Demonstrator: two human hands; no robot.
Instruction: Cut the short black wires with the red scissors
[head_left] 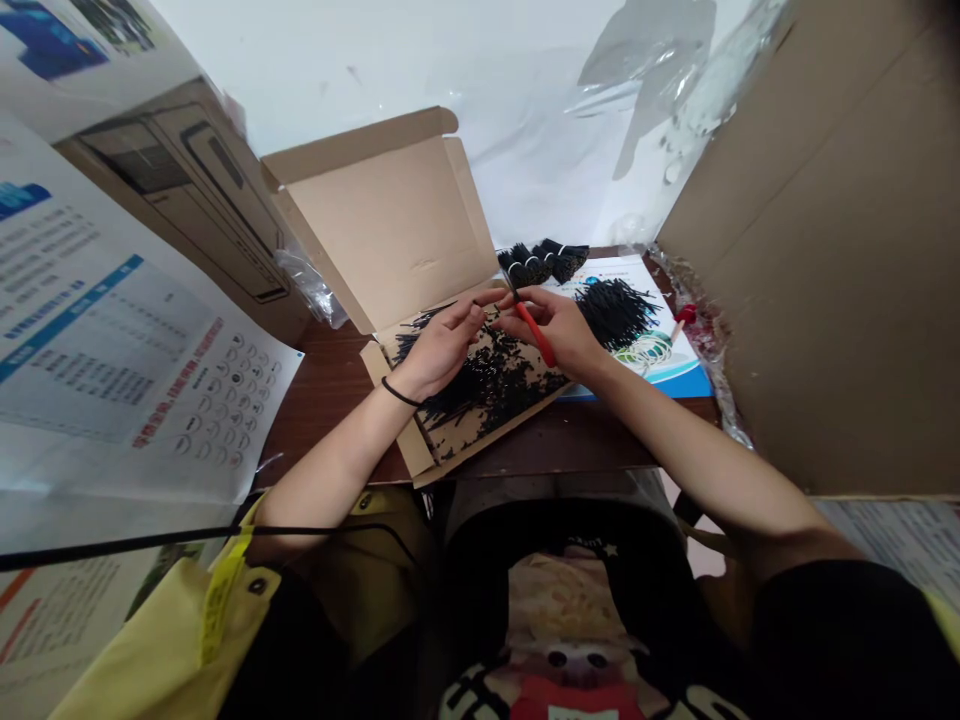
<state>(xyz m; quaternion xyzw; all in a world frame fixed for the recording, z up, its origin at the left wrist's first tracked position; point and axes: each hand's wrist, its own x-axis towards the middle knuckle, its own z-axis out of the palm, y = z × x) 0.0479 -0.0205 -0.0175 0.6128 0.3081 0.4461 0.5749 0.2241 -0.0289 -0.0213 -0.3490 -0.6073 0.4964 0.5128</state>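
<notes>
Your left hand (442, 345) and right hand (559, 330) meet at the centre of the frame, above the open cardboard box (397, 230). The right hand's grip is pressed around a red-handled tool (536, 335), whose tip points up toward the fingertips of both hands. The left hand's grip is pinched on something small and dark at that tip; what it is cannot be told. Loose black pieces (487, 380) lie scattered in the box tray below your hands. Tied black bundles (544, 262) sit just beyond, upper centre, and a loose black pile (615, 310) rests on a printed sheet (675, 365) to the right, on the table (322, 390)
</notes>
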